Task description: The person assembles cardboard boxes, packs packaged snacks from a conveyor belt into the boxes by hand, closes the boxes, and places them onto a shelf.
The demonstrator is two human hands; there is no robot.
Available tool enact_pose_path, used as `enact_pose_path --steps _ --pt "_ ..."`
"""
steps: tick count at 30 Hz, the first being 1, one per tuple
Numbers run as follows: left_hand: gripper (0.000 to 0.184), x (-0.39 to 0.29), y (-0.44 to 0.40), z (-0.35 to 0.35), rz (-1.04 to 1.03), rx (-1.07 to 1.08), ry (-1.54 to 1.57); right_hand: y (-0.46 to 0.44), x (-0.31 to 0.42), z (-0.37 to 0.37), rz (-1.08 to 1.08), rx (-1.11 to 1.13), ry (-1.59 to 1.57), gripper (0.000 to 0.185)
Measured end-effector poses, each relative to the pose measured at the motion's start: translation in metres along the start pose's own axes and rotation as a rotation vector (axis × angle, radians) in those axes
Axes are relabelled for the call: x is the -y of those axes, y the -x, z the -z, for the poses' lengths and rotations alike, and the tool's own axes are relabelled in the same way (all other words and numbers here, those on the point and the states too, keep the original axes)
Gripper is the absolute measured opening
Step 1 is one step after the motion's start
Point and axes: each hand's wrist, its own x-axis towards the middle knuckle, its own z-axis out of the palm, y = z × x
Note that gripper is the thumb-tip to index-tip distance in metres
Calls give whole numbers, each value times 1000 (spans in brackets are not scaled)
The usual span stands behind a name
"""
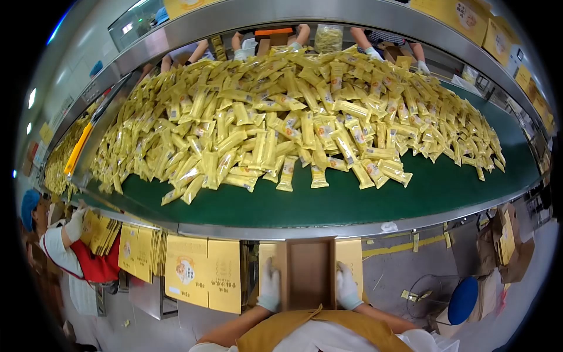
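Steel rail [234, 19] above far edge of green belt [264, 211]; yellow printed cartons [460, 19] over far right corner. Orange-yellow strip [79, 148] along left edge. Co-worker in blue cap, red apron [108, 265] near front left corner. Whitish crumpled scrap [389, 226] on metal trim at near edge. Below near edge, toward right: yellow floor line [404, 247], blue stool seat [463, 300], opened brown cartons [517, 249].

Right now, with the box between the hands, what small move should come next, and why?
I would probably hold the box with the left hand and reach the right hand toward the nearest packets: the box looks open and empty, the hands hold its sides, and packets lie ahead on the belt.
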Motion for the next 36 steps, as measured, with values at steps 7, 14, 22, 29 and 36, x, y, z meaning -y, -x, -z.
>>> enact_pose_path --steps 7,14,22,29,36 --pt "54 -72 -105 10 -794 -222 -527 -148 53 75 393 -202 476 46" --pt "82 -173 -300 17 -534 -287 -705 -336 13 158 -115 -312 660 68" --pt "83 -163 -324 -1 -485 -120 -972 -351 10 104 -109 -327 830 87" --pt "63 -141 -241 2 -818 68 -1228 -301 27 88 93 -282 822 89" --pt "49 -119 -185 19 -943 265 -923 -229 34 104 325 -102 733 89"
